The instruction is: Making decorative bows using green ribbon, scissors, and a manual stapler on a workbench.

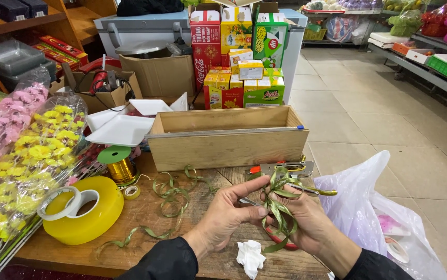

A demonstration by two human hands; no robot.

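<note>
Worn wooden tabletop (202, 207) fills the foreground, shop aisle behind. Olive-green ribbon (280, 207), looped into a bunch with curled ends, is pinched between the left hand (228, 210) and right hand (301, 215), both clenched on it. Just beyond the grip stands a long wooden box (228, 148), its contents hidden. Further back, red, yellow and green cartons (241, 57) are stacked. Right of the grip sags a white plastic bag (368, 207).

Bare tabletop (202, 207) lies open left of the hands, broken only by loose ribbon curls (170, 196). Farther left the big yellow tape roll (86, 210) and wrapped artificial flowers (21, 155) block the way. The wooden box (227, 140) walls off the far side. A white plastic bag (374, 207) crowds the right edge, perhaps hanging off the table. A crumpled tissue (249, 257) lies near.
</note>
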